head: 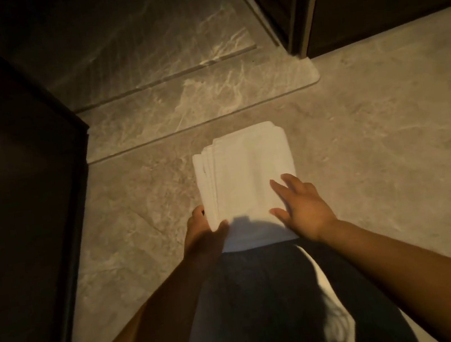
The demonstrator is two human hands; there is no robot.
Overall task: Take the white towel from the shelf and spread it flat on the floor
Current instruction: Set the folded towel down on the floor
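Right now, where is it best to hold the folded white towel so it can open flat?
Probably the loose stacked edges along the white towel's left side, pinched from the left. The left hand already grips that near-left corner; the right hand lies flat on top.

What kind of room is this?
Probably a bathroom: a marble-look tiled floor, a raised stone step like a shower threshold, and a folded white towel.

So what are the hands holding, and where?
The folded towel: left hand grips its near left corner; right hand lies open on top.
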